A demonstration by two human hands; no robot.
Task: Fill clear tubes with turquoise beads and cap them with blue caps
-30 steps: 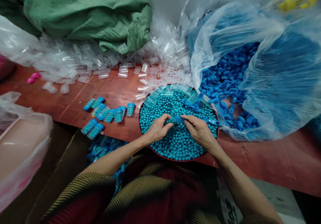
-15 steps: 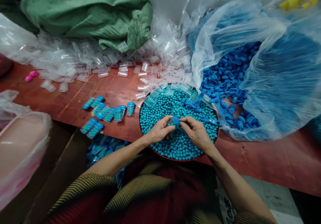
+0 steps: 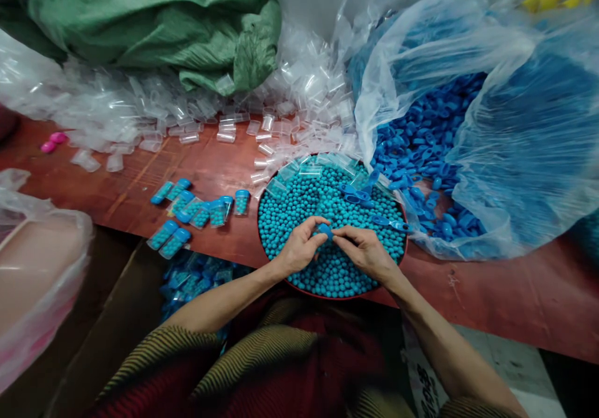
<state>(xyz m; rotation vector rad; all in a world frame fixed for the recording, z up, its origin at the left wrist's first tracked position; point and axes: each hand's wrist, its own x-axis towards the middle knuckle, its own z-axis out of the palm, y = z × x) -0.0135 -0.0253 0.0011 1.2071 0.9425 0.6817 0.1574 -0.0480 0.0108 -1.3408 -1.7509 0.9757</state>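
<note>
Over a round red tub full of turquoise beads, my two hands meet at a small container's blue cap. My left hand is closed around the small container, whose body is mostly hidden by the fingers. At the cap's right side, my right hand pinches with thumb and forefinger. Loose blue caps and several clear tubes lie on the beads. To the left stands a bead-filled container with a blue cap, near several others lying down.
Behind the tub spreads a heap of clear plastic tubes under a green sack. A clear bag of blue caps sits at the right. Capped containers fill a space below the table's front edge. Two pink pieces lie far left.
The container has turned slightly in my fingers, and its cap now faces me more. My right fingertips have shifted a little lower at the cap. The whole view has moved slightly.
</note>
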